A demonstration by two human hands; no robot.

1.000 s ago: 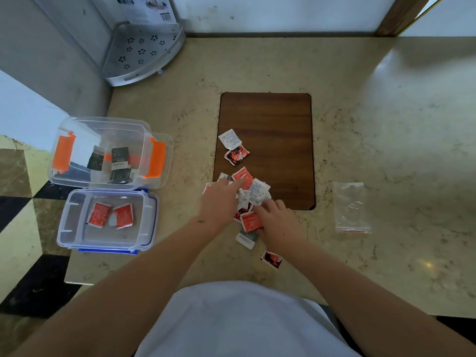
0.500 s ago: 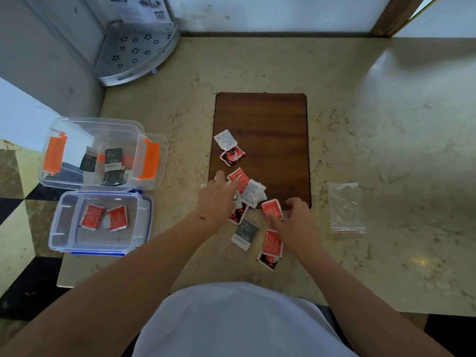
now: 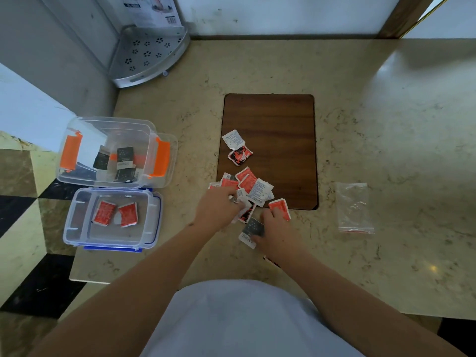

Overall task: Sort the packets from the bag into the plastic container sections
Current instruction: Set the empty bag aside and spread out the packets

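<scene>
A pile of small red, white and grey packets [image 3: 251, 185] lies at the near left corner of a brown wooden board [image 3: 273, 119]. My left hand [image 3: 217, 208] is curled at the pile's left edge and pinches a whitish packet [image 3: 235, 200]. My right hand [image 3: 277, 231] lies flat, fingertips on a red packet [image 3: 282, 207] and thumb on a grey packet [image 3: 252, 229]. At the left, the orange-latched clear container [image 3: 154, 131] holds dark packets [image 3: 125, 157]. The blue-latched container [image 3: 157, 217] in front of it holds two red packets [image 3: 116, 213].
The empty clear bag [image 3: 355, 207] lies right of the board. A white and a red-black packet [image 3: 237, 148] sit apart further up the board. A perforated corner shelf [image 3: 149, 52] stands at the back left. The counter's left edge [image 3: 73, 264] drops to a tiled floor.
My right hand has shifted left onto the grey packet, covering the red packets near the front edge. My left hand has closed on a packet in the pile. The view shifted slightly.
</scene>
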